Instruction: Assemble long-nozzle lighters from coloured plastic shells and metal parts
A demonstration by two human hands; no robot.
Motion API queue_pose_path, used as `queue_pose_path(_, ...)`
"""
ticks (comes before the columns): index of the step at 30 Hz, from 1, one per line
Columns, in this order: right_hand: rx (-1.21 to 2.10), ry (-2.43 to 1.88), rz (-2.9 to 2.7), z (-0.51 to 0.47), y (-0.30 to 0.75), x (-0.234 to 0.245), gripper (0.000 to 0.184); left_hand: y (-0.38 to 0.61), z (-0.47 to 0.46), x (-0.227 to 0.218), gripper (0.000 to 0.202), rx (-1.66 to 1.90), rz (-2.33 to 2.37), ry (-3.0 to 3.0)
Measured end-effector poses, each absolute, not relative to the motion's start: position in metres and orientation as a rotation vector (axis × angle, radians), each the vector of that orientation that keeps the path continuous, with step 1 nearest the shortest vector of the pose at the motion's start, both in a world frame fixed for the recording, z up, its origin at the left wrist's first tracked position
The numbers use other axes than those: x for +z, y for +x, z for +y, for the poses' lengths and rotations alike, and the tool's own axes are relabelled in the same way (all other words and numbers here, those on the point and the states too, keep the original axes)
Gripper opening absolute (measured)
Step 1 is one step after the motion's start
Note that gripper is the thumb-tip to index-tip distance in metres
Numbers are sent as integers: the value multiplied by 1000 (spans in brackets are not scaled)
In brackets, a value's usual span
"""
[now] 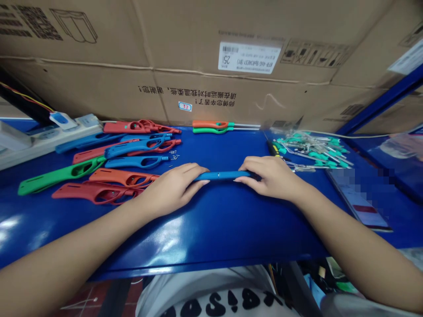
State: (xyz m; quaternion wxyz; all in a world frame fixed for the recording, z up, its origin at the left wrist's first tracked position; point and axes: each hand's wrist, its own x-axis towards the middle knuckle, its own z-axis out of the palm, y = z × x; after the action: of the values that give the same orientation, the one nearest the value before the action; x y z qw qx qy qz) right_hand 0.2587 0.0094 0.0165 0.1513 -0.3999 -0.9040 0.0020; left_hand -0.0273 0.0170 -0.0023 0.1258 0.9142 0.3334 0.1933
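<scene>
The left hand (178,184) and right hand (271,175) pinch opposite ends of a blue lighter casing (222,175) between their fingers (194,168), over the worktop (244,224). Coloured lighter shells (121,149) lie to the left, metal tubes with green fittings (315,151) to the right, a cardboard box (185,44) behind.

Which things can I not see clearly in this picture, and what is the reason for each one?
All in the head view:
Blue piece: both ends hidden, inside the left hand and the right hand.
Phone-like device: coarse pixel blocks obscure much of its screen.
Small metal bits: too small to tell what they are.
White power strip: cut off by the left edge.
</scene>
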Motion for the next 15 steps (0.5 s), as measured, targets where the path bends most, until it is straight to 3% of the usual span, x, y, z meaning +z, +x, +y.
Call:
queue_pose_path(7, -30, -1215, -2643, 1, 244, 13, 37, -27, 10, -3, 38, 648, 1001, 2881)
queue_pose_path(15, 371, -1098, -2445, 2, 246, 13, 34, -30, 9, 6, 33, 846, 865, 2861)
